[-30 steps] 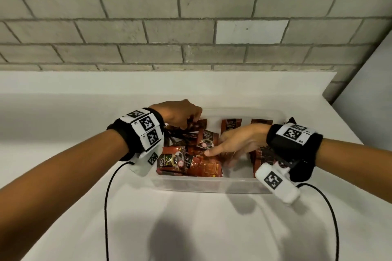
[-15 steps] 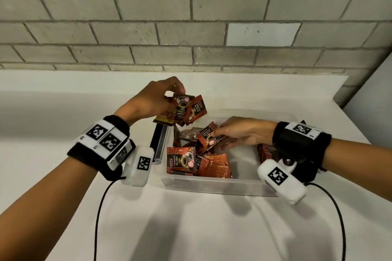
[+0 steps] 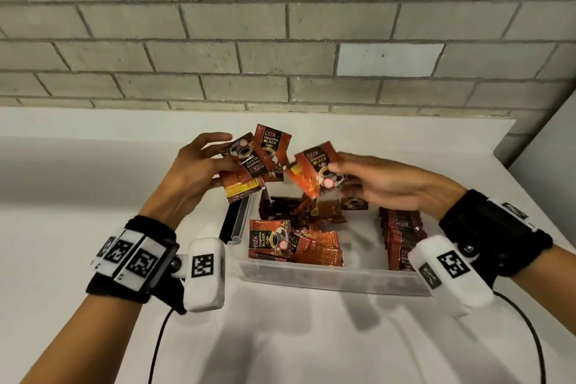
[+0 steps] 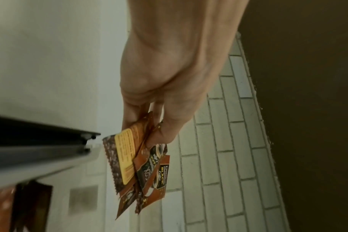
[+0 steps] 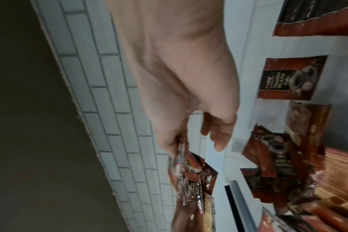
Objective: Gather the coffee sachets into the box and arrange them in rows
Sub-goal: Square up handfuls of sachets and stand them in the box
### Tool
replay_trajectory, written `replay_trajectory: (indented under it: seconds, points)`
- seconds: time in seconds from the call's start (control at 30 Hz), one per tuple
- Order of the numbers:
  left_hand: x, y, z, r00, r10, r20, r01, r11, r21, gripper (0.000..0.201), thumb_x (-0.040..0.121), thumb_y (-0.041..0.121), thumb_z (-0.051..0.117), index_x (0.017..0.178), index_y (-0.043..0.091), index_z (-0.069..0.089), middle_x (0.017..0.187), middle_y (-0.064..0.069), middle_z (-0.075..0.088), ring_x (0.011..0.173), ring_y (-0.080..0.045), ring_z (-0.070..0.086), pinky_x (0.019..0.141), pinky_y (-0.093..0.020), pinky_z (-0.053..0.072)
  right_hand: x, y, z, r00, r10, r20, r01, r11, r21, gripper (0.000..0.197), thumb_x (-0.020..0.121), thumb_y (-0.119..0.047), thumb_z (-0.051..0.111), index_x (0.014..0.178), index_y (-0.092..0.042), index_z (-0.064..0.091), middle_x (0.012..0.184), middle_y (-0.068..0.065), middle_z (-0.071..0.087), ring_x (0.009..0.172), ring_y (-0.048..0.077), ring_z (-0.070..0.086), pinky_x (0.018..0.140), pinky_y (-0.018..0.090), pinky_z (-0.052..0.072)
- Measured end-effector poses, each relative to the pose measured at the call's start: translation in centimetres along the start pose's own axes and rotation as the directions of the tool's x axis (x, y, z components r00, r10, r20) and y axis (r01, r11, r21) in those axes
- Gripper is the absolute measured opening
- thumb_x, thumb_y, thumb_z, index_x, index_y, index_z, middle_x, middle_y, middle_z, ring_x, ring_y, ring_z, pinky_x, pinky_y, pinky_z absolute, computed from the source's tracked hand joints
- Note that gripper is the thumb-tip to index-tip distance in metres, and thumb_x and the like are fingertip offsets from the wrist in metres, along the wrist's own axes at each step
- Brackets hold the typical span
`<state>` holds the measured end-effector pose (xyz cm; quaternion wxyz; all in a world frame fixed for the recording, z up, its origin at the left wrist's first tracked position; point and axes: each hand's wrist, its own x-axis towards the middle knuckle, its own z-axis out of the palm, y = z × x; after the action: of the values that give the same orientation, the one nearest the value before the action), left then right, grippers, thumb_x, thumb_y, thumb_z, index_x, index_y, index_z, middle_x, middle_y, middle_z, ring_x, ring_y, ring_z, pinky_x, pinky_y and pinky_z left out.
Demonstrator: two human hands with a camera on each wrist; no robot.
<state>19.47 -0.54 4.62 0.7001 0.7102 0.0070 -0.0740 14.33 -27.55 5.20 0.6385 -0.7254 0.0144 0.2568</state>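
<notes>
The coffee sachets sit in three lots: a loose heap [image 3: 296, 237] in the left and middle of the clear box [image 3: 330, 279], a neat row stood on edge [image 3: 402, 237] vs the box's right end, and a few up in our hands above it. Our left hand [image 3: 190, 178] grips a fanned bunch of sachets [image 3: 249, 162], abt three or four, thumb on top and other fingers curled under; the left wrist view shows the same bunch [image 4: 137, 163] pinched at one corner, faces pointing diff ways. Our right hand [image 3: 383, 184] pinches one sachet [image 3: 314, 171] between thumb and forefinger, tilted, held just beside the left bunch; its other fingers hang loosely spread.

We judge the gathering is done, since no sachets show on the bench [image 3: 93, 184], and we're mid-sorting: collecting strays into a squared stack to start the next row. Next move, we reckon, needs the right-hand sachet turned to match and slid into the left bunch, then edges tapped flush before it stands next to the row. The box's black-edged lid [image 3: 233, 221] leans at the left wall, out of the way
</notes>
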Motion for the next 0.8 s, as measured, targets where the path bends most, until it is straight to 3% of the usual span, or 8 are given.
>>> replay_trajectory:
  seconds: [0.1, 0.17, 0.27, 0.37, 0.47, 0.57, 0.73, 0.8]
  points:
    - [-1.4, 0.0, 1.5, 0.997, -0.029, 0.071, 0.039, 0.990, -0.135, 0.053, 0.076, -0.018, 0.060, 0.120, 0.013, 0.055, 0.112, -0.008, 0.066, 0.087, -0.019, 0.069, 0.067, -0.031, 0.060, -1.1, -0.6, 0.6, 0.989, -0.122, -0.084, 0.126, 0.991, 0.040, 0.019, 0.096, -0.024, 0.047, 0.108, -0.039, 0.052, 0.101, -0.022, 0.065, 0.096, -0.006, 0.062, 0.079, 0.010, 0.050]
    - [-2.4, 0.1, 3.0, 0.991, -0.025, 0.132, 0.049, 0.982, -0.182, 0.054, 0.075, -0.019, 0.060, 0.118, 0.014, 0.056, 0.103, -0.006, 0.067, 0.082, -0.016, 0.070, 0.064, -0.029, 0.059, -1.4, -0.5, 1.1, 0.972, -0.196, -0.133, 0.191, 0.981, -0.043, 0.024, 0.098, -0.024, 0.046, 0.119, -0.028, 0.055, 0.108, -0.016, 0.065, 0.097, -0.008, 0.062, 0.087, 0.009, 0.048]
    - [-3.6, 0.1, 5.4, 0.982, -0.031, 0.188, 0.067, 0.980, -0.188, 0.055, 0.078, -0.020, 0.056, 0.120, 0.015, 0.057, 0.101, -0.006, 0.068, 0.085, -0.018, 0.070, 0.067, -0.031, 0.060, -1.6, 0.1, 1.9, 0.933, -0.254, -0.255, 0.215, 0.961, -0.173, 0.023, 0.098, -0.027, 0.046, 0.111, -0.010, 0.054, 0.111, 0.004, 0.065, 0.106, 0.012, 0.062, 0.101, 0.034, 0.047]
    - [-4.7, -0.3, 7.6, 0.969, -0.045, 0.243, 0.113, 0.954, -0.276, 0.053, 0.085, -0.018, 0.047, 0.126, 0.015, 0.050, 0.111, -0.014, 0.064, 0.084, -0.020, 0.070, 0.072, -0.034, 0.060, -2.0, 0.7, 2.3, 0.870, -0.310, -0.383, 0.241, 0.946, -0.218, 0.021, 0.096, -0.028, 0.051, 0.108, -0.013, 0.044, 0.103, 0.015, 0.067, 0.103, 0.031, 0.063, 0.095, 0.053, 0.046]
    - [-5.9, -0.9, 9.8, 0.963, -0.046, 0.265, 0.137, 0.932, -0.335, 0.053, 0.088, -0.016, 0.036, 0.131, 0.014, 0.044, 0.113, -0.013, 0.061, 0.089, -0.019, 0.065, 0.077, -0.035, 0.058, -2.7, 1.5, 2.2, 0.863, -0.330, -0.383, 0.290, 0.944, -0.160, 0.039, 0.096, -0.026, 0.052, 0.130, -0.021, 0.034, 0.104, 0.006, 0.069, 0.096, 0.019, 0.067, 0.088, 0.040, 0.054]
    - [-7.0, -1.2, 11.5, 0.953, -0.029, 0.302, 0.155, 0.903, -0.401, 0.058, 0.086, -0.013, 0.032, 0.135, 0.016, 0.038, 0.106, -0.010, 0.061, 0.093, -0.019, 0.060, 0.081, -0.038, 0.055, -3.4, 2.5, 3.1, 0.869, -0.354, -0.345, 0.297, 0.932, -0.209, 0.033, 0.097, -0.020, 0.049, 0.130, -0.021, 0.047, 0.110, -0.001, 0.067, 0.098, 0.010, 0.066, 0.086, 0.033, 0.055]
    - [-7.7, -2.5, 12.5, 0.973, -0.007, 0.229, 0.129, 0.842, -0.524, 0.084, 0.077, -0.007, 0.065, 0.135, 0.038, 0.024, 0.116, -0.009, 0.059, 0.099, -0.022, 0.067, 0.080, -0.041, 0.057, -4.6, 2.9, 3.7, 0.845, -0.341, -0.411, 0.387, 0.921, 0.031, 0.025, 0.098, -0.014, 0.046, 0.119, -0.014, 0.058, 0.110, 0.004, 0.069, 0.099, 0.012, 0.067, 0.085, 0.029, 0.056]
    - [-7.9, -2.8, 12.7, 0.966, -0.072, 0.248, 0.206, 0.793, -0.574, 0.074, 0.066, 0.002, 0.072, 0.130, 0.020, 0.038, 0.116, -0.013, 0.063, 0.095, -0.023, 0.069, 0.077, -0.040, 0.058, -5.1, 2.8, 3.6, 0.850, -0.316, -0.421, 0.405, 0.904, 0.139, 0.024, 0.097, -0.012, 0.045, 0.116, -0.013, 0.062, 0.108, 0.004, 0.070, 0.096, 0.008, 0.067, 0.080, 0.022, 0.056]
